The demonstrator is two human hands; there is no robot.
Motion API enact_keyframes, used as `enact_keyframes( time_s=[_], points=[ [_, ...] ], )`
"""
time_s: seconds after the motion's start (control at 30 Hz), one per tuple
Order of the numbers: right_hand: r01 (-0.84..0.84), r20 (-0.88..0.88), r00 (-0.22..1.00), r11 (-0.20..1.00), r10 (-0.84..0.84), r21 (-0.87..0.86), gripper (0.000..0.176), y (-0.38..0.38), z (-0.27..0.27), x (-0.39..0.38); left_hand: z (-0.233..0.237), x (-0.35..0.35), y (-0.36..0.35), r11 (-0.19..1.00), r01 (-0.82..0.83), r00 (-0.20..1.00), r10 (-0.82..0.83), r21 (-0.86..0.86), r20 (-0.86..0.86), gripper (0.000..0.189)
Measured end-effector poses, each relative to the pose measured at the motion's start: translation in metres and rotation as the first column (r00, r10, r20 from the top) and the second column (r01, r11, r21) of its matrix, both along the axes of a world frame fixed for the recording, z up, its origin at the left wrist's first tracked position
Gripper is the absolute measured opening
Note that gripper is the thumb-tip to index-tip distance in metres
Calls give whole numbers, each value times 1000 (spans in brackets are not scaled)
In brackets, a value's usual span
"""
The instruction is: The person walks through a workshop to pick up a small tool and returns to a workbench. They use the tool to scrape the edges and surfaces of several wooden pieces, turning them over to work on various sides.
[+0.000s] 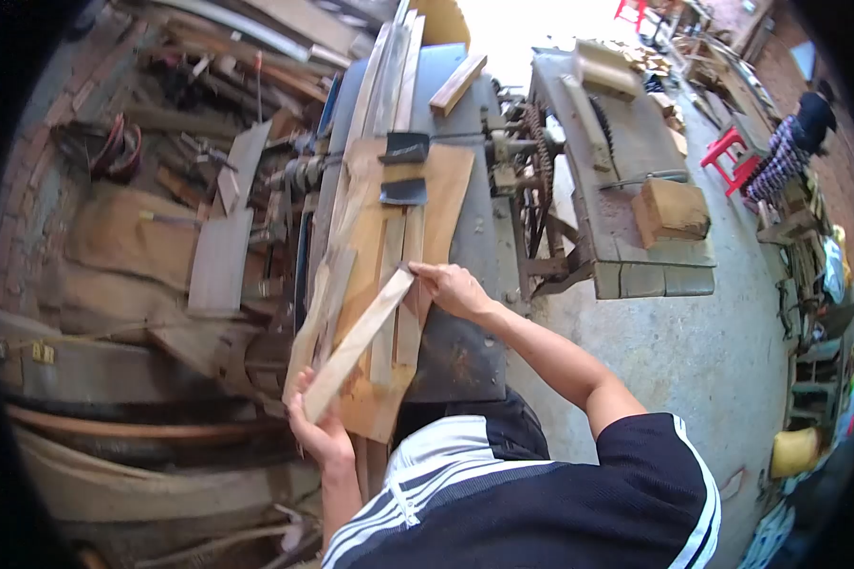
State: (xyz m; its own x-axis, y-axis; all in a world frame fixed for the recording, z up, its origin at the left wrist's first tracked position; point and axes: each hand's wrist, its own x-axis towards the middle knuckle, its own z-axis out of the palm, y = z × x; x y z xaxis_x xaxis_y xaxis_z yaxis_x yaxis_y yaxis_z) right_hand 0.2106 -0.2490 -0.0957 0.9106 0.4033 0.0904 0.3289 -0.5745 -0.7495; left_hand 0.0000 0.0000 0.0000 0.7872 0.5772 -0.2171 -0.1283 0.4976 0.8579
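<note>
Wooden strip: one, pale, straight, square-edged, smooth-looking; held slantwise over a board, between both hands. Right hand: thumb and fingers pinching the strip's far end. Left hand: fingers curled about its near end; the thumb's exact placement is hard to make out.

Board: broad, orange-tan wood with an irregular outline, lying lengthwise on a metal table, grey and stained brown near its front edge. Upon the board: narrow wood strips, lengthwise, beneath and beside the held one; two dark pieces, flat-looking, near the board's far end, one beyond the other.

Short block: wood, oblong, lying askew at the table's far end.

Second table: grey, to the right, well apart from the hands; bearing a chunky wood block, squarish, rough.
</note>
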Motion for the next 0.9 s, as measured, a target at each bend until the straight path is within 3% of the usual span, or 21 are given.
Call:
enact_keyframes(
  time_s=[0.07,0.1,0.23,0.3,0.37,0.43,0.5,0.57,0.6,0.7,0.73,0.77,0.83,0.9],
  points=[
    [29,156,988,984,-2,-174,46,2,-1,10,-19,4,12,992,21,978,-46,-125,-203,39],
    [69,177,984,979,-34,-194,46,-20,32,-16,-17,-20,1,979,50,960,-101,-196,-261,36],
    [26,215,974,913,68,-407,45,-50,78,-43,-37,-42,2,909,6,976,-96,-417,-196,34],
    [-97,327,889,830,320,-550,44,-76,99,-44,-57,-44,7,857,-63,995,12,-511,-104,30],
    [-89,275,879,699,391,-710,44,-106,123,-34,-57,-38,3,860,-67,993,11,-505,-114,29],
    [-36,282,870,623,405,-782,46,-142,142,-14,-59,-30,-4,960,19,988,-61,-280,-143,30],
    [-33,246,892,595,380,-803,48,-180,164,10,-54,-23,-15,971,57,986,-91,-231,-142,31],
    [37,308,866,565,393,-825,45,-222,181,36,-53,-18,-27,989,143,966,-130,42,-223,31],
    [62,327,865,566,381,-822,43,-245,183,53,-59,-15,-33,976,102,967,-51,195,-250,32],
    [121,330,906,586,265,-801,42,-309,167,104,-56,-11,-57,823,68,942,134,564,-307,34],
    [74,205,963,553,178,-830,45,-323,170,114,-56,-9,-64,655,68,930,230,753,-285,34],
    [71,194,969,579,153,-812,49,-345,153,129,-53,-11,-72,510,118,905,297,852,-304,33],
    [23,139,980,613,142,-790,52,-369,150,137,-70,-8,-95,447,-39,917,372,894,-146,31],
    [0,232,944,701,235,-713,50,-395,141,132,-57,2,-154,432,-56,904,405,900,-139,29]
  ],
)
